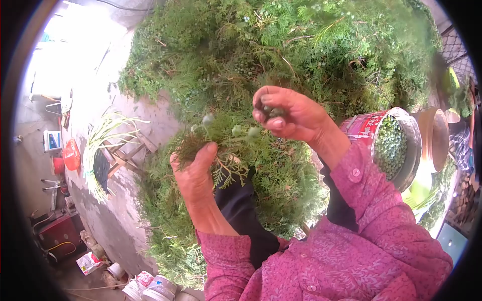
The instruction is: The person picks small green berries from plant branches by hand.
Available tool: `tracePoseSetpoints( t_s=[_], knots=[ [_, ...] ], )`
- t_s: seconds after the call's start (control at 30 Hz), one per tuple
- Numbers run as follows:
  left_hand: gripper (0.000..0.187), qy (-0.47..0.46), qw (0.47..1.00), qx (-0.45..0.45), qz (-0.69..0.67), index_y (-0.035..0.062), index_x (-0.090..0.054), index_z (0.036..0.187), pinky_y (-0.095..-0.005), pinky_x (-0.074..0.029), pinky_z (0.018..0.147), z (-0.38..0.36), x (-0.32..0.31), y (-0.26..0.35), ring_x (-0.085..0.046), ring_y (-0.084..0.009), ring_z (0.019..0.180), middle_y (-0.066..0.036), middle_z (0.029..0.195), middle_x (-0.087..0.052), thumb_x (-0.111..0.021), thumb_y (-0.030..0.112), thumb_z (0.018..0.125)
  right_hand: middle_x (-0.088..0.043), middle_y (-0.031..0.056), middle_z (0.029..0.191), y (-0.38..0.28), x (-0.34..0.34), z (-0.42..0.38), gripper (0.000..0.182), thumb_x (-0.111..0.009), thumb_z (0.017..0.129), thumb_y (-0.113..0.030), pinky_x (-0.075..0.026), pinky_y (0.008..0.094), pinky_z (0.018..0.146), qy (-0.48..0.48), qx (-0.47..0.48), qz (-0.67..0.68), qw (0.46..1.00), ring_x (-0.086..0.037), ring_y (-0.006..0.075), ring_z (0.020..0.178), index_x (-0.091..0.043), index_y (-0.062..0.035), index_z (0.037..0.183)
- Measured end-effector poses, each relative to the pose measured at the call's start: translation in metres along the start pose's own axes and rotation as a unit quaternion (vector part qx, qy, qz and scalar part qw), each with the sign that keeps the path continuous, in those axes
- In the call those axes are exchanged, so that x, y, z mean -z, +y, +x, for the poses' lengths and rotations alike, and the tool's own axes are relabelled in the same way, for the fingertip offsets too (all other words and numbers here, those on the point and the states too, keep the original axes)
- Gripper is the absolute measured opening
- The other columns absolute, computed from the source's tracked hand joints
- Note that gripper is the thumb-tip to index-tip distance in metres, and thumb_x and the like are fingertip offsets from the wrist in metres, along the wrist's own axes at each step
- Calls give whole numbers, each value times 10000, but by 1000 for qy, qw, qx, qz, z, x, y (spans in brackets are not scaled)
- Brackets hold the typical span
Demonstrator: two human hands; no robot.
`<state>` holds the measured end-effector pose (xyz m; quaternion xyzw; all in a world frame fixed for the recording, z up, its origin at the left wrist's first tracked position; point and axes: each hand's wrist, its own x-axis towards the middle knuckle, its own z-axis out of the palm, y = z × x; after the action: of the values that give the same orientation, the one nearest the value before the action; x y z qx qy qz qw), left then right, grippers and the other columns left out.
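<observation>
My left hand (193,173) is closed around a green conifer sprig (221,145), thumb on top. Pale green seed cones (252,133) show at the sprig's tips. Up and to the right, my right hand (291,113) is curled around several small green cones (271,109), which show between its fingers and thumb. The two hands are apart. Behind them rises a large heap of cut conifer branches (221,60), and more branches lie around my legs. To the right, a red bucket (357,126) leans toward me, holding many picked green cones (390,148).
A tan container (438,140) stands beyond the bucket. On the left, long green stalks (113,133) lie over a wooden stool (123,159) near a red plastic bag (72,154). White tubs (159,288) sit at the lower left, and a dark red box (60,236) stands behind them.
</observation>
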<state>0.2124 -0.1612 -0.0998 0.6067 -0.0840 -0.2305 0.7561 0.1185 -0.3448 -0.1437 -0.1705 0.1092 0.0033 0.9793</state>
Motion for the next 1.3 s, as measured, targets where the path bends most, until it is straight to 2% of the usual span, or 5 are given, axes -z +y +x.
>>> tracePoseSetpoints(
  t_s=[0.5,0.93,1.0,1.2,1.3],
  knots=[
    [230,-48,998,-6,36,9,-616,890,-220,-464,639,0,-5,-4,-575,-100,690,-44,814,-628,-684,-53,679,-521,-51,620,13,-21,-7,254,-705,739,-215,-335,157,403,90,-21,-288,953,-441,24,466,-566,-72,896],
    [222,-97,993,22,58,9,-629,895,-210,-469,650,0,-4,-9,-581,-98,716,-46,841,-631,-669,-70,691,-578,-7,678,18,-12,-1,134,-621,782,-82,-369,160,430,135,53,-382,913,-481,22,504,-598,-13,894],
    [236,-102,991,24,79,9,-625,905,-220,-481,657,1,-2,-5,-589,-110,725,-59,858,-631,-668,-75,689,-600,42,712,18,0,5,121,-574,802,-51,-391,166,422,187,193,-532,803,-508,40,512,-591,8,906],
    [249,-68,996,45,47,13,-621,911,-228,-496,659,-1,1,-6,-602,-129,732,-69,861,-633,-661,-90,688,-581,48,693,-11,-4,-7,113,-578,824,-111,-360,152,386,158,80,-170,969,-537,64,520,-567,-35,907],
    [251,-97,988,66,98,21,-624,905,-220,-493,655,2,5,-11,-600,-121,725,-64,851,-635,-665,-92,684,-585,31,723,-5,-6,-4,139,-597,826,-163,-349,143,384,87,65,-189,976,-532,46,530,-561,-48,896]
  ],
)
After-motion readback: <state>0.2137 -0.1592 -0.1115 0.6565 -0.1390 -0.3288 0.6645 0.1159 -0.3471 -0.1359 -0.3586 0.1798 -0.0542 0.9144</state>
